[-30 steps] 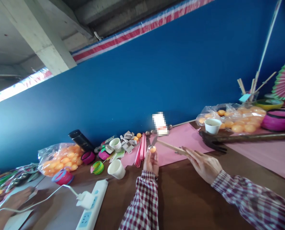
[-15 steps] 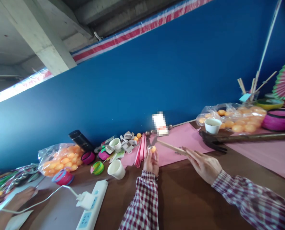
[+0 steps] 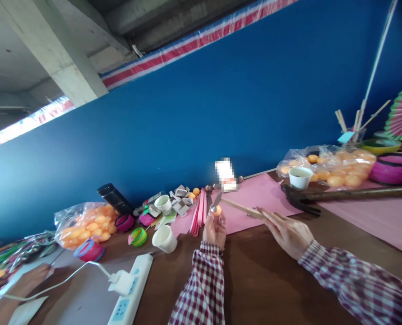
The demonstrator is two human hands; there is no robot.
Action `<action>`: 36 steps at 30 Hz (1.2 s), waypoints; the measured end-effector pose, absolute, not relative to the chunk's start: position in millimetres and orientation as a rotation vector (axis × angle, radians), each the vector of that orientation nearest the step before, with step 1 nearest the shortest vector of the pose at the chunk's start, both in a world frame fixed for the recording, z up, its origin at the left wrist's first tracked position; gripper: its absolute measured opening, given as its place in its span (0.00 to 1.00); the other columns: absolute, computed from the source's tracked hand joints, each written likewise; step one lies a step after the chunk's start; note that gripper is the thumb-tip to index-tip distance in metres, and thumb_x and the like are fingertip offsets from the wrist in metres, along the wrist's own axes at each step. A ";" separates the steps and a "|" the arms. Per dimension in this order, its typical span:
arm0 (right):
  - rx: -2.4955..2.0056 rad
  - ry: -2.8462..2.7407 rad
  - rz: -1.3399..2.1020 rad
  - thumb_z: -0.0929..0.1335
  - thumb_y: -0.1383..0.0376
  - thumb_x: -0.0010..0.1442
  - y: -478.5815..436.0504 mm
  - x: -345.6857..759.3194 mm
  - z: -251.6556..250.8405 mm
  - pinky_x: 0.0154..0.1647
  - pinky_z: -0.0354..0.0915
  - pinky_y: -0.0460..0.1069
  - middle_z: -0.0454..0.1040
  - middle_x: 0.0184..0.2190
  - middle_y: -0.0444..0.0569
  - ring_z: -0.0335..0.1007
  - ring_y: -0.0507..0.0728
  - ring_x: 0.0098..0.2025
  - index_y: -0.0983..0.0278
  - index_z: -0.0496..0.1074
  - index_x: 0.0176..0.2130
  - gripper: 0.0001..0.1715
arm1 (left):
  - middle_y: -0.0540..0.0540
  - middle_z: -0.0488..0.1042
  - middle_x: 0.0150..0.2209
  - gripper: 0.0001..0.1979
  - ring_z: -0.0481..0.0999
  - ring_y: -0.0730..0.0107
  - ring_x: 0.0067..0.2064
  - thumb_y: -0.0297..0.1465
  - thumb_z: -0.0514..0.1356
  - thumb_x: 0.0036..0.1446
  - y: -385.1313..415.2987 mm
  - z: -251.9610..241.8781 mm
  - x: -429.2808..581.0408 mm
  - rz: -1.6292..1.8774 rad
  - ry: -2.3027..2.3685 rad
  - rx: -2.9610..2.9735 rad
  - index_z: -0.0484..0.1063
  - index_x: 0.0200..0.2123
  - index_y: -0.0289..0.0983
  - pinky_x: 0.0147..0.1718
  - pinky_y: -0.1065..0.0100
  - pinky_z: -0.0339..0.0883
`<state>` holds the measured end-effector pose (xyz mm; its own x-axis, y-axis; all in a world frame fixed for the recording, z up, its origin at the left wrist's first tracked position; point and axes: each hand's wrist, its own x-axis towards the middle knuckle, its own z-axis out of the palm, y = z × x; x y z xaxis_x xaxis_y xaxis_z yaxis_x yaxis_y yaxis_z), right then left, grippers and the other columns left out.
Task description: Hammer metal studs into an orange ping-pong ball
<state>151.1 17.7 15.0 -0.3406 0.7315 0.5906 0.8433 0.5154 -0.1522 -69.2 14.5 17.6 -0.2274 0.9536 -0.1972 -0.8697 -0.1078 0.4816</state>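
Observation:
My left hand [image 3: 214, 232] is closed around the lower part of a small orange ball [image 3: 217, 210], holding it up in the fingertips. A shiny silvery spot shows on the ball's left side; I cannot make out what it is. My right hand [image 3: 290, 234] grips the thick end of a wooden stick [image 3: 243, 207], whose thin end points left, just above the ball. Whether the two touch is unclear. Behind my left hand lie several pink paper strips [image 3: 198, 214] beside a large pink sheet [image 3: 258, 198].
A claw hammer [image 3: 300, 201] lies at right, before a bag of orange balls [image 3: 351, 174]. White cups [image 3: 164, 239] and a power strip [image 3: 129, 293] stand at left, near another bag of balls [image 3: 89, 228]. At far left is another person's hand [image 3: 34, 275].
The ball in my left hand has turned slightly, so its silvery spot shows more clearly. My left hand has shifted a touch to the right; my right hand looks unmoved.

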 end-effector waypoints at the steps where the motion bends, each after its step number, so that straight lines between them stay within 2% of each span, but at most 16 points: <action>1: -1.280 -2.139 -0.237 0.56 0.61 0.60 17.9 151.1 14.9 0.26 0.61 0.43 0.74 0.37 0.44 0.70 0.50 0.27 0.53 0.54 0.56 0.24 | 0.43 0.72 0.35 0.10 0.73 0.73 0.35 0.29 0.52 0.54 14.0 17.0 -70.4 1.670 0.581 0.185 0.68 0.40 0.35 0.28 0.76 0.68; 3: -1.279 -2.124 -0.243 0.56 0.61 0.60 18.0 151.3 14.8 0.26 0.61 0.43 0.73 0.38 0.45 0.70 0.50 0.27 0.54 0.54 0.55 0.23 | 0.44 0.72 0.34 0.11 0.73 0.73 0.33 0.30 0.52 0.54 13.3 16.1 -72.2 1.627 0.564 0.193 0.67 0.41 0.36 0.23 0.77 0.66; 5: -1.273 -2.130 -0.246 0.56 0.61 0.60 17.8 151.4 15.0 0.26 0.61 0.43 0.74 0.38 0.44 0.70 0.49 0.27 0.54 0.55 0.55 0.23 | 0.44 0.72 0.34 0.12 0.73 0.72 0.34 0.29 0.52 0.53 13.2 16.0 -72.7 1.636 0.557 0.208 0.67 0.42 0.37 0.23 0.77 0.66; 9: -1.252 -2.155 -0.272 0.57 0.61 0.60 16.9 151.0 15.7 0.24 0.59 0.42 0.74 0.34 0.45 0.69 0.49 0.25 0.54 0.55 0.55 0.23 | 0.44 0.71 0.36 0.11 0.73 0.72 0.38 0.27 0.53 0.52 14.8 17.9 -69.4 1.712 0.599 0.210 0.67 0.41 0.37 0.30 0.75 0.68; 12: -1.237 -2.175 -0.301 0.57 0.60 0.59 16.5 150.5 15.9 0.21 0.57 0.42 0.74 0.30 0.44 0.68 0.49 0.23 0.54 0.56 0.55 0.23 | 0.44 0.72 0.36 0.08 0.73 0.74 0.37 0.26 0.53 0.52 15.8 19.8 -66.2 1.788 0.646 0.195 0.68 0.36 0.36 0.37 0.72 0.68; 16: -1.246 -2.149 -0.276 0.57 0.60 0.60 16.7 150.9 15.8 0.23 0.58 0.42 0.74 0.33 0.44 0.69 0.49 0.25 0.53 0.54 0.55 0.24 | 0.45 0.72 0.33 0.05 0.73 0.75 0.36 0.26 0.53 0.53 15.9 19.9 -65.6 1.824 0.667 0.189 0.69 0.31 0.34 0.40 0.72 0.67; 22: -1.253 -2.174 -0.246 0.56 0.60 0.60 17.6 151.3 16.2 0.24 0.59 0.43 0.74 0.33 0.44 0.69 0.50 0.26 0.54 0.54 0.56 0.24 | 0.47 0.73 0.33 0.06 0.73 0.77 0.36 0.23 0.55 0.51 18.3 12.9 -68.7 1.872 0.673 0.257 0.68 0.33 0.35 0.42 0.73 0.66; 28: -1.264 -2.161 -0.264 0.56 0.60 0.60 16.5 151.2 17.1 0.23 0.58 0.43 0.74 0.32 0.45 0.69 0.49 0.25 0.53 0.54 0.56 0.24 | 0.47 0.72 0.36 0.11 0.73 0.76 0.38 0.21 0.56 0.50 19.5 8.7 -69.4 1.864 0.670 0.303 0.68 0.38 0.36 0.43 0.73 0.66; 36: -1.240 -2.180 -0.260 0.56 0.60 0.60 16.1 151.9 17.2 0.22 0.58 0.42 0.74 0.29 0.44 0.68 0.49 0.25 0.54 0.55 0.55 0.24 | 0.47 0.72 0.38 0.15 0.73 0.77 0.39 0.19 0.57 0.47 18.5 9.7 -68.9 1.883 0.677 0.361 0.68 0.39 0.38 0.45 0.72 0.64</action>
<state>151.9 16.1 17.2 -0.3753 0.7113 0.5942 0.8311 0.5421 -0.1240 -68.9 18.5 9.7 -0.4010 0.9141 -0.0603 -0.7433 -0.2862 0.6046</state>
